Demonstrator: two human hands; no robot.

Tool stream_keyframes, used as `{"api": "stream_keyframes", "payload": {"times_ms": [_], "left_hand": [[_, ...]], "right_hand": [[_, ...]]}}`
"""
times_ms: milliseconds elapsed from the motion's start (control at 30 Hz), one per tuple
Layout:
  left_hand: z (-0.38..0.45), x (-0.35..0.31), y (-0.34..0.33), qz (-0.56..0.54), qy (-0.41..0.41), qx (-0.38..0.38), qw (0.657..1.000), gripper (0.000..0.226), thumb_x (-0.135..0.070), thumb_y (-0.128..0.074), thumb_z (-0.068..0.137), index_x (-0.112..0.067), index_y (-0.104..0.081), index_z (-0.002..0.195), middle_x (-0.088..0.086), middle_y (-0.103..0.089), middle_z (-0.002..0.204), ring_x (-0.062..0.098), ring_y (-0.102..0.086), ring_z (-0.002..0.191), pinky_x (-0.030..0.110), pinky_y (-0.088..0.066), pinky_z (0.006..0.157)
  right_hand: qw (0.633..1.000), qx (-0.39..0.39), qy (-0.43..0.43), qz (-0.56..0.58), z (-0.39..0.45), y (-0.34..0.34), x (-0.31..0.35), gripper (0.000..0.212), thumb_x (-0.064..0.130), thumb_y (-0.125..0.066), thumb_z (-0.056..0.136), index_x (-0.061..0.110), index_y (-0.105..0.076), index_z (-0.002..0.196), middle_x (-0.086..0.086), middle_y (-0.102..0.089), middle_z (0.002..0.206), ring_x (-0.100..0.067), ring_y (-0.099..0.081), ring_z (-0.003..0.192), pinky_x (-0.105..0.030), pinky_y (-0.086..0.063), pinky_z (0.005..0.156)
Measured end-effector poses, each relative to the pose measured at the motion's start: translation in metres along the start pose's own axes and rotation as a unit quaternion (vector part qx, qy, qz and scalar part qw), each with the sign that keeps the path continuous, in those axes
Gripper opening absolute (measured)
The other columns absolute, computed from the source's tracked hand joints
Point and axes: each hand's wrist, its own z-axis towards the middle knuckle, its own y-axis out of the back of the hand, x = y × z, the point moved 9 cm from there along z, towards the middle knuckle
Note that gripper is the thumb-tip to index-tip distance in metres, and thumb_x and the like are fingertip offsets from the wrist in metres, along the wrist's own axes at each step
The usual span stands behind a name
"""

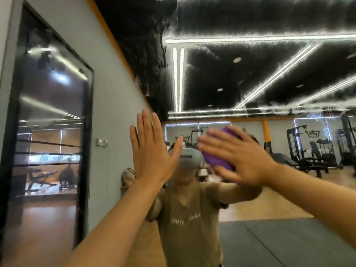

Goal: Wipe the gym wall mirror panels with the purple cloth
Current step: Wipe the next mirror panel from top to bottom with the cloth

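Hands come first — the left hand is flat, fingers straight and together, on the mirror panel; the right hand, fingers spread, presses the bunched purple cloth against the glass. Behind, the mirror reflects the person and gym machines — farther left, a dark-framed doorway.

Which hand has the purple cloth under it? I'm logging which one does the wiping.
The right hand: its straight fingers press the purple cloth against the mirror. The left hand lies bare and flat on the glass.
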Motion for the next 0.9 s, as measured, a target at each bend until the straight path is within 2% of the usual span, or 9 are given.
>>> {"api": "stream_keyframes", "payload": {"times_ms": [67, 167, 233, 300, 367, 467, 600, 700, 900], "left_hand": [[-0.006, -0.01, -0.002, -0.016, -0.011, -0.007, 1.0, 0.074, -0.063, -0.005, 0.098, -0.022, 0.012, 0.158, 0.001, 0.021, 0.165, 0.018, 0.019, 0.154, 0.036, 0.021, 0.121], [-0.015, -0.031, -0.005, -0.027, -0.037, -0.009, 0.999, 0.062, -0.043, -0.01, 0.103, -0.02, -0.015, 0.161, 0.002, -0.002, 0.169, 0.019, 0.001, 0.156, 0.036, 0.009, 0.124], [-0.018, -0.038, -0.006, -0.048, -0.026, -0.002, 0.999, 0.063, -0.042, -0.007, 0.101, -0.023, -0.014, 0.161, 0.0, 0.0, 0.169, 0.017, 0.004, 0.156, 0.034, 0.012, 0.123], [-0.018, -0.038, -0.007, -0.078, -0.006, 0.014, 0.997, 0.066, -0.05, -0.002, 0.097, -0.028, -0.001, 0.159, -0.006, 0.012, 0.167, 0.013, 0.015, 0.154, 0.031, 0.019, 0.121], [-0.02, -0.039, -0.008, -0.084, 0.003, 0.025, 0.996, 0.069, -0.058, 0.0, 0.094, -0.031, 0.008, 0.156, -0.008, 0.022, 0.163, 0.011, 0.022, 0.152, 0.031, 0.022, 0.12], [-0.024, -0.04, -0.01, -0.073, -0.002, 0.021, 0.997, 0.071, -0.061, -0.003, 0.095, -0.029, 0.009, 0.157, -0.006, 0.023, 0.163, 0.011, 0.024, 0.151, 0.032, 0.022, 0.12], [-0.03, -0.047, -0.013, -0.074, -0.007, 0.005, 0.997, 0.066, -0.053, -0.008, 0.101, -0.025, -0.003, 0.161, -0.002, 0.01, 0.168, 0.015, 0.013, 0.155, 0.031, 0.019, 0.121], [-0.04, -0.07, -0.019, -0.058, -0.047, -0.007, 0.997, 0.058, -0.039, -0.017, 0.105, -0.021, -0.016, 0.161, 0.005, -0.008, 0.169, 0.02, -0.003, 0.156, 0.035, 0.006, 0.124], [-0.051, -0.091, -0.03, -0.052, -0.037, -0.012, 0.998, 0.062, -0.039, -0.024, 0.105, -0.018, -0.014, 0.162, 0.007, -0.008, 0.169, 0.022, -0.002, 0.156, 0.038, 0.004, 0.125]], "right_hand": [[0.997, -0.037, -0.073, 0.003, 0.024, 0.019, -0.044, 0.062, 0.051, -0.03, 0.101, 0.032, -0.025, 0.159, 0.01, -0.023, 0.165, -0.011, -0.011, 0.155, -0.047, -0.003, 0.125], [0.985, -0.071, -0.158, 0.017, 0.051, 0.042, -0.093, 0.064, 0.055, -0.021, 0.1, 0.031, -0.024, 0.159, 0.009, -0.022, 0.166, -0.013, -0.012, 0.155, -0.046, -0.002, 0.125], [0.974, -0.082, -0.212, 0.025, 0.061, 0.049, -0.116, 0.066, 0.056, -0.015, 0.099, 0.032, -0.021, 0.161, 0.01, -0.018, 0.168, -0.013, -0.008, 0.156, -0.046, 0.001, 0.125], [0.966, -0.095, -0.237, 0.027, 0.065, 0.05, -0.123, 0.066, 0.056, -0.014, 0.099, 0.032, -0.019, 0.161, 0.01, -0.016, 0.168, -0.013, -0.007, 0.156, -0.046, 0.002, 0.125], [0.965, -0.11, -0.238, 0.025, 0.06, 0.049, -0.119, 0.065, 0.056, -0.015, 0.1, 0.031, -0.021, 0.161, 0.01, -0.018, 0.168, -0.014, -0.008, 0.156, -0.047, 0.001, 0.126], [0.968, -0.121, -0.219, 0.026, 0.035, 0.042, -0.094, 0.062, 0.052, -0.023, 0.102, 0.029, -0.025, 0.16, 0.008, -0.022, 0.167, -0.015, -0.011, 0.156, -0.049, -0.004, 0.125], [0.978, -0.109, -0.177, 0.015, -0.03, 0.015, -0.033, 0.062, 0.049, -0.031, 0.101, 0.025, -0.029, 0.159, 0.004, -0.024, 0.166, -0.018, -0.014, 0.156, -0.053, -0.008, 0.124], [0.982, -0.092, -0.167, 0.002, -0.087, -0.005, 0.008, 0.063, 0.049, -0.033, 0.101, 0.023, -0.031, 0.158, 0.001, -0.026, 0.166, -0.022, -0.019, 0.155, -0.057, -0.013, 0.122], [0.988, -0.067, -0.14, -0.015, -0.132, -0.02, 0.035, 0.063, 0.05, -0.04, 0.099, 0.025, -0.035, 0.156, 0.003, -0.03, 0.164, -0.022, -0.021, 0.154, -0.052, -0.008, 0.125]]}}
